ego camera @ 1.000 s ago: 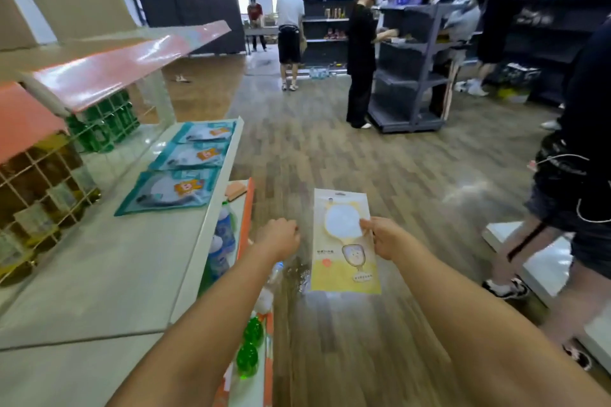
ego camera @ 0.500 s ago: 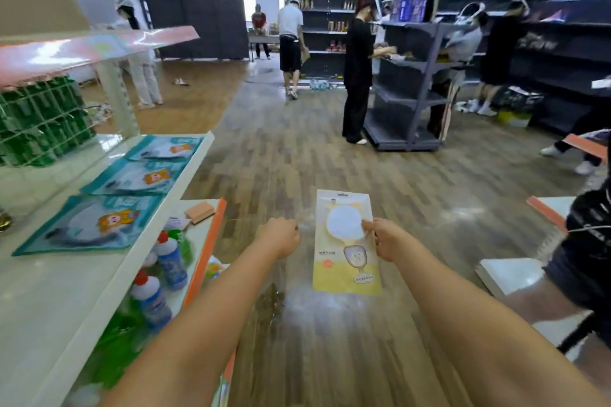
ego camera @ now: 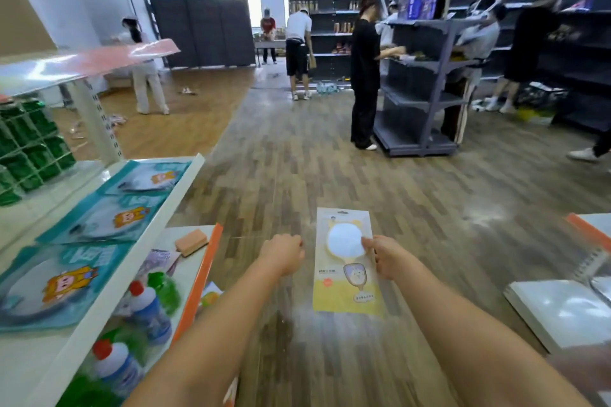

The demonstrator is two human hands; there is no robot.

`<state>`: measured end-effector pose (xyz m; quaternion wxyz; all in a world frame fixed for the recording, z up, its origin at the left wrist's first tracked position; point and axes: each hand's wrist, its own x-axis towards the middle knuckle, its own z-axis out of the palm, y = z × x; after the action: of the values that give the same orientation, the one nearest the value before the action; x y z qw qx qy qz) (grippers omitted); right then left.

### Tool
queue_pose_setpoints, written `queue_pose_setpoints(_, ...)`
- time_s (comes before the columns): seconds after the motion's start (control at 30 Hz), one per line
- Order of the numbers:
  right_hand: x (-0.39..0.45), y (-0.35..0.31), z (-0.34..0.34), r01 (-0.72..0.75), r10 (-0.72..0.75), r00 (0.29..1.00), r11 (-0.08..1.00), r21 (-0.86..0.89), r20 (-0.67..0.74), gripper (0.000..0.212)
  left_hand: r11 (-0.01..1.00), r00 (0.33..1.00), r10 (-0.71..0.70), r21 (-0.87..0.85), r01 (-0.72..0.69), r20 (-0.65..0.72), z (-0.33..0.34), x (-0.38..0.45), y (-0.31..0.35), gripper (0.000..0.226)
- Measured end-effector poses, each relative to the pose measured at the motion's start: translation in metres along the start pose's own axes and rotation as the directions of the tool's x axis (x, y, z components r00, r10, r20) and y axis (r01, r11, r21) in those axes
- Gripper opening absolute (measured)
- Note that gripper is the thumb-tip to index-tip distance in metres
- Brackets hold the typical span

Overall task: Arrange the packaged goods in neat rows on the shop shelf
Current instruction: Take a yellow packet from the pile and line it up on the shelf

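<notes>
My right hand (ego camera: 386, 256) pinches a flat yellow-and-white packet (ego camera: 347, 287) by its right edge and holds it upright over the floor. My left hand (ego camera: 282, 254) hovers beside it on the left, fingers curled into a loose fist, holding nothing. To the left is the white shop shelf (ego camera: 109, 287). Three teal flat packets with an orange cartoon figure lie on it in a row: the near one (ego camera: 49, 287), the middle one (ego camera: 105, 218) and the far one (ego camera: 148, 177).
A lower shelf with an orange edge (ego camera: 198, 277) carries red-capped bottles (ego camera: 148, 311), green bottles and an orange sponge (ego camera: 191, 241). Green boxes (ego camera: 29, 145) sit behind a wire grid. White boards (ego camera: 558, 311) lie at right. Several people work at a grey shelf unit (ego camera: 426, 86) ahead.
The view has swung right, so the shelf sits further left. Both hands and the yellow packet keep nearly the same pose.
</notes>
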<state>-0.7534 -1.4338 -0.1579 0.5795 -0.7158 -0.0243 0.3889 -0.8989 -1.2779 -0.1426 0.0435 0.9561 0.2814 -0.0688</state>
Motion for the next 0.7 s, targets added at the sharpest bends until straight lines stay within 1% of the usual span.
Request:
queue_pose_setpoints(0.13,0.03,-0.037,0.012,0.043,-0.043,0.999,0.999,0.031,-0.005,0.022,0.999,0.999,0.03,0.015,-0.029,-0.04,-0.024,0.04,-0.014,0.039)
queue_pose_setpoints(0.2,0.042,-0.057,0.021,0.074,-0.074,0.997,0.995,0.069,0.003,0.018,0.999,0.997,0.034,0.031,-0.032,-0.066,-0.036,0.059,-0.023,0.038)
queue_pose_setpoints(0.23,0.049,-0.067,0.026,0.089,-0.09,0.996,0.993,0.072,0.008,0.019,0.999,0.996,0.032,0.039,-0.029,-0.078,-0.041,0.068,-0.029,0.038)
queue_pose_setpoints(0.3,0.062,-0.083,0.038,0.112,-0.113,0.994,0.993,0.045,0.015,0.03,0.999,0.996,0.021,0.047,-0.017,-0.088,-0.048,0.084,-0.042,0.038)
queue_pose_setpoints(0.33,0.067,-0.09,0.046,0.118,-0.119,0.992,0.992,0.038,0.027,0.032,0.999,0.996,0.01,0.043,-0.006,-0.087,-0.05,0.09,-0.049,0.038)
queue_pose_setpoints(0.53,0.107,-0.123,0.094,0.123,-0.119,0.985,0.992,-0.022,0.121,0.03,0.997,0.993,-0.072,0.014,0.074,-0.091,-0.05,0.115,-0.093,0.036)
queue_pose_setpoints(0.7,0.153,-0.143,0.145,0.107,-0.085,0.976,0.989,-0.1,0.2,0.03,0.982,0.975,-0.19,-0.026,0.188,-0.115,-0.059,0.128,-0.132,0.035)
